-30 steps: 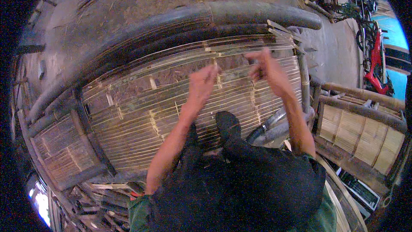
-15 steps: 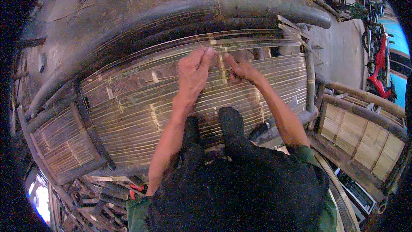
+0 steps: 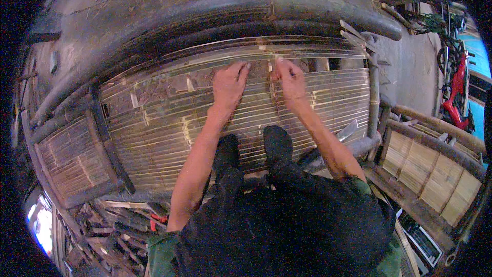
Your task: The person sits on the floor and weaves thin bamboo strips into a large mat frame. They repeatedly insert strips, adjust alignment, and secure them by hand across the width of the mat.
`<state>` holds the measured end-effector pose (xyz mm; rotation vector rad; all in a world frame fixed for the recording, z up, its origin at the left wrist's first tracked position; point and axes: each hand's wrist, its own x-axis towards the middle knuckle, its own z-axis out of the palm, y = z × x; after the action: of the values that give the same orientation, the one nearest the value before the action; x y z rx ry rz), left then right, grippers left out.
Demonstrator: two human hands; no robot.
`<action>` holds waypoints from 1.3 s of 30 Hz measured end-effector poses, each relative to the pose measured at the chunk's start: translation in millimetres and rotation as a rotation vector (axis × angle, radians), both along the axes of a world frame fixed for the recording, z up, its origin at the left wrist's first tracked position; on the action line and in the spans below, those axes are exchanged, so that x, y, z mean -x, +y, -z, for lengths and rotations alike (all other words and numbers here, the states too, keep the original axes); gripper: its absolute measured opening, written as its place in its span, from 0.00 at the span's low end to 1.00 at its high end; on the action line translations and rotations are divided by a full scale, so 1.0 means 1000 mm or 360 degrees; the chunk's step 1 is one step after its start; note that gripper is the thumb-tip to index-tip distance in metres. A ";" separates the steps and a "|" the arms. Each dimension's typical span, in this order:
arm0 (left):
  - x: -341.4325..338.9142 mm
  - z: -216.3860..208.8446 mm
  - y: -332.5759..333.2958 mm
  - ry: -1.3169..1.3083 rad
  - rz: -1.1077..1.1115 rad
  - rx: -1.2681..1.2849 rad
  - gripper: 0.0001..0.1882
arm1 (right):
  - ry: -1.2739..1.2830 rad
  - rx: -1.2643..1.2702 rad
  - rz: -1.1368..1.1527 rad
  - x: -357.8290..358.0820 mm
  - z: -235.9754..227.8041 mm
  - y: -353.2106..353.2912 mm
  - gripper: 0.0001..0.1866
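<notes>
A wide panel of thin bamboo slats lies flat in a dark bamboo frame below me. My left hand rests palm down on the slats near the panel's far edge, fingers spread. Just to its right, my right hand pinches a narrow upright bamboo strip that crosses the slats. My two dark shoes stand on the panel's near part, below both hands.
A thick dark bamboo pole runs along the panel's far side. A second slatted panel lies at the right, a smaller one at the left. Loose bamboo pieces and red-handled pliers lie at the lower left. A red motorbike stands at far right.
Both hands have come together near the panel's far edge; the right hand moved left from the right side and closed on the upright strip, the left hand flattened on the slats.
</notes>
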<state>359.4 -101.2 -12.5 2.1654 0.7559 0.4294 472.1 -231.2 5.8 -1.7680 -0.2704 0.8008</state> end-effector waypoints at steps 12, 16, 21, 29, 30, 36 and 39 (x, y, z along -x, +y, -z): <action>0.072 0.050 0.014 0.0064 -0.0074 -0.0478 0.11 | 0.0684 -0.0589 0.0589 -0.065 0.030 -0.055 0.15; 0.142 0.031 0.062 0.0277 -0.0287 -0.0464 0.12 | -0.0102 0.0727 -0.0084 -0.086 -0.007 -0.126 0.14; 0.168 0.058 0.087 0.0639 0.0006 -0.0452 0.15 | -0.1337 0.1627 -0.1473 -0.108 -0.003 -0.231 0.17; 0.167 0.069 0.080 0.0629 -0.0004 -0.0654 0.19 | -0.1068 0.0635 -0.1350 0.035 -0.012 -0.003 0.19; 0.168 0.082 0.079 0.0604 0.0016 -0.0674 0.19 | -0.1127 0.0574 -0.1375 0.054 0.004 0.017 0.16; 0.168 0.069 0.081 0.0666 0.0064 -0.0667 0.19 | -0.1481 0.0532 -0.1386 0.116 0.039 0.083 0.13; 0.172 0.070 0.077 0.0744 0.0083 -0.0717 0.18 | -0.1146 0.0722 -0.1506 0.122 0.032 0.083 0.12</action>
<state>187.5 -23.7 -83.0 2.7531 0.9151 0.0594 349.8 -148.7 -26.7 -2.3166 -1.5916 0.8610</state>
